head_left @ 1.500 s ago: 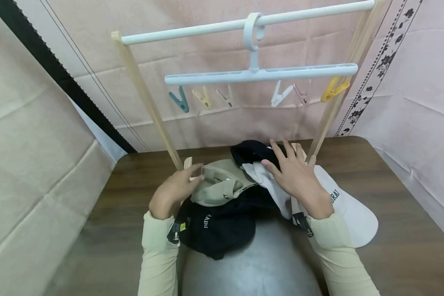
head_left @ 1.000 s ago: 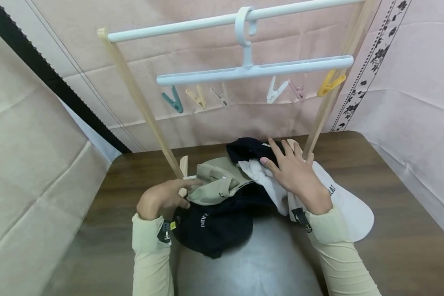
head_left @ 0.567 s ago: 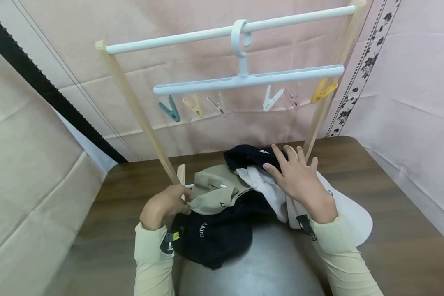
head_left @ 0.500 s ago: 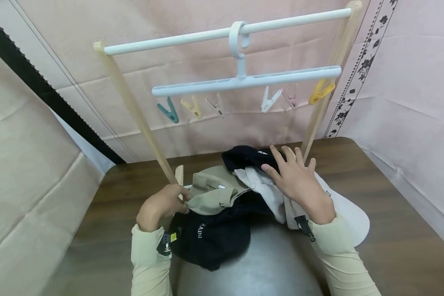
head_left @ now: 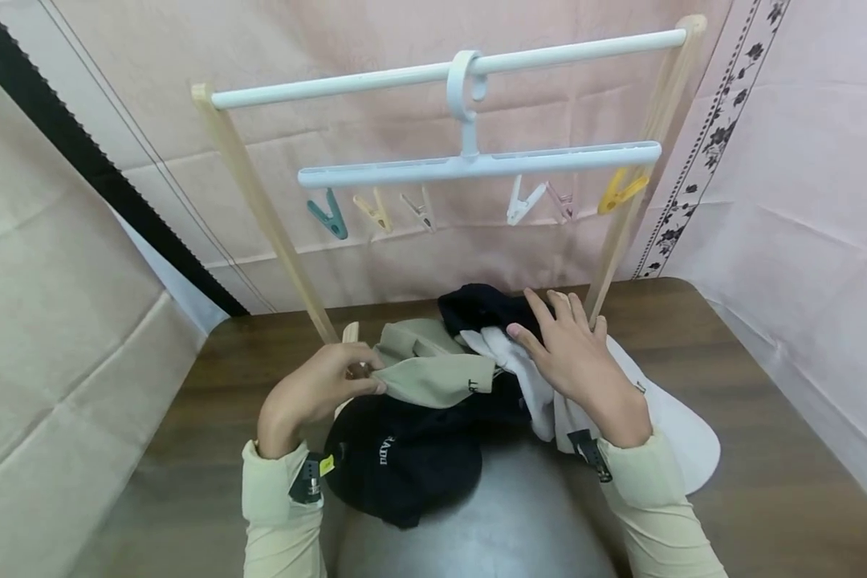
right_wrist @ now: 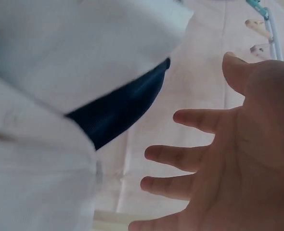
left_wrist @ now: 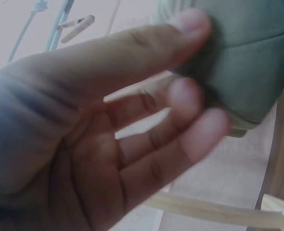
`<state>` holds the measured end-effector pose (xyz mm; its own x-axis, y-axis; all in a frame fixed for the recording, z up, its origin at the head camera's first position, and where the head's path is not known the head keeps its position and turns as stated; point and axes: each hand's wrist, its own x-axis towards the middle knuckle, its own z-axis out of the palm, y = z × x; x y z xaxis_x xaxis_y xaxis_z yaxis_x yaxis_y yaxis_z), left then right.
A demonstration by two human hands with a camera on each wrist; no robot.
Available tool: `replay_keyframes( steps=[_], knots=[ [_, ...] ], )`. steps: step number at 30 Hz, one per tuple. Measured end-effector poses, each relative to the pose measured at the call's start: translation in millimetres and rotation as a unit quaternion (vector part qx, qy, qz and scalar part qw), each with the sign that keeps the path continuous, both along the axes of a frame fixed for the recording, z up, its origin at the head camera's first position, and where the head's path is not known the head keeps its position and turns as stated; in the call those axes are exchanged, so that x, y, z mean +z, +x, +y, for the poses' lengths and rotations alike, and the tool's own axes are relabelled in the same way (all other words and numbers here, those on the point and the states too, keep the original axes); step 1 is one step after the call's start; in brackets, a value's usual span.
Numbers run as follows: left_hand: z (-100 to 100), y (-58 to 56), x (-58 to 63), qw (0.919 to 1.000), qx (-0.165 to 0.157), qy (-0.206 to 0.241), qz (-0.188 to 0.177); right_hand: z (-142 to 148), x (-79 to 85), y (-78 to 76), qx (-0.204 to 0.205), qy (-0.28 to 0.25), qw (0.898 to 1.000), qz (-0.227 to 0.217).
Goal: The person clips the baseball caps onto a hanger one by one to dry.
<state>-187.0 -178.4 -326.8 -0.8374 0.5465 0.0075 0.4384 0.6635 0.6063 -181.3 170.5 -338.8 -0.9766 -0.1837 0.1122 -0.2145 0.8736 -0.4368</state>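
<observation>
My left hand (head_left: 318,389) pinches the edge of an olive-beige cap (head_left: 437,381) between thumb and fingers; the left wrist view shows the thumb on the green-grey cloth (left_wrist: 248,53). Below that cap lies a black cap (head_left: 412,461) with white lettering. My right hand (head_left: 578,361) is spread with fingers apart, over the right side of the pile. In the right wrist view its palm (right_wrist: 257,149) faces white cloth and a dark navy piece (right_wrist: 127,108), with a gap between. A white cap (head_left: 675,421) juts out to the right, and a navy cap (head_left: 477,309) lies behind.
A wooden rack with a white bar (head_left: 361,82) stands behind the pile. From it hangs a pale blue hanger (head_left: 470,166) with several clothespins, among them a teal clothespin (head_left: 330,215) and a yellow clothespin (head_left: 621,191). The brown table (head_left: 787,466) extends on both sides.
My left hand first reached over the olive-beige cap, drew back left, and now pinches its edge. The cap's front has lifted and turned to the right. My right hand stays spread over the pile.
</observation>
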Motion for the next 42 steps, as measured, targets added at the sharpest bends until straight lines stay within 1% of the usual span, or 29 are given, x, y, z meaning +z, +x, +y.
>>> replay_keyframes(
  steps=[3, 5, 8, 11, 15, 16, 18, 22, 24, 26, 29, 32, 35, 38, 40, 42],
  knots=[
    [7.0, -1.0, 6.4, 0.9994, -0.010, 0.015, 0.028, -4.6, 5.8, 2.3, 0.014, -0.018, 0.999, 0.030],
    [11.3, -1.5, 10.3, 0.9991, -0.013, 0.019, 0.037, -9.2, 9.6, 4.4, 0.028, -0.023, 0.998, 0.046],
    [16.0, -1.5, 14.6, 0.9984, -0.017, 0.022, 0.050, -18.3, 13.5, 8.4, 0.052, -0.029, 0.997, 0.056],
    [20.0, -0.8, 16.7, 0.9972, -0.019, 0.026, 0.067, -28.2, 15.9, 12.7, 0.073, -0.035, 0.995, 0.063],
    [25.5, 0.7, 17.6, 0.9945, -0.027, 0.039, 0.093, -41.7, 16.5, 16.5, 0.096, -0.028, 0.990, 0.104],
    [26.7, 1.2, 17.5, 0.9935, -0.030, 0.041, 0.102, -45.6, 16.2, 17.4, 0.104, -0.024, 0.987, 0.119],
    [28.5, 2.6, 17.2, 0.9918, -0.035, 0.048, 0.114, -54.2, 14.4, 18.3, 0.126, -0.019, 0.979, 0.159],
    [30.9, 5.2, 15.9, 0.9875, -0.040, 0.064, 0.139, -74.3, 10.8, 19.2, 0.173, -0.022, 0.955, 0.240],
    [31.8, 5.8, 14.9, 0.9848, -0.036, 0.074, 0.153, -83.2, 9.3, 18.6, 0.189, -0.030, 0.946, 0.263],
    [32.3, 6.1, 13.6, 0.9818, -0.029, 0.078, 0.170, -89.7, 8.1, 18.0, 0.195, -0.037, 0.942, 0.269],
    [34.2, 5.3, 11.2, 0.9769, -0.024, 0.089, 0.193, -94.1, 5.3, 17.0, 0.197, -0.048, 0.943, 0.263],
    [38.0, 3.9, 9.0, 0.9712, -0.022, 0.123, 0.203, -93.3, 2.9, 15.8, 0.198, -0.065, 0.944, 0.257],
    [41.7, 3.6, 7.6, 0.9633, -0.009, 0.174, 0.204, -90.7, 2.7, 14.0, 0.208, -0.085, 0.941, 0.252],
    [43.0, 5.4, 7.5, 0.9569, 0.021, 0.216, 0.193, -88.3, 5.0, 12.1, 0.220, -0.102, 0.940, 0.240],
    [42.9, 6.4, 7.7, 0.9544, 0.035, 0.232, 0.184, -86.5, 6.5, 11.0, 0.225, -0.108, 0.940, 0.231],
    [42.0, 6.9, 8.4, 0.9535, 0.044, 0.237, 0.181, -85.3, 8.2, 10.5, 0.225, -0.111, 0.943, 0.220]
  ],
)
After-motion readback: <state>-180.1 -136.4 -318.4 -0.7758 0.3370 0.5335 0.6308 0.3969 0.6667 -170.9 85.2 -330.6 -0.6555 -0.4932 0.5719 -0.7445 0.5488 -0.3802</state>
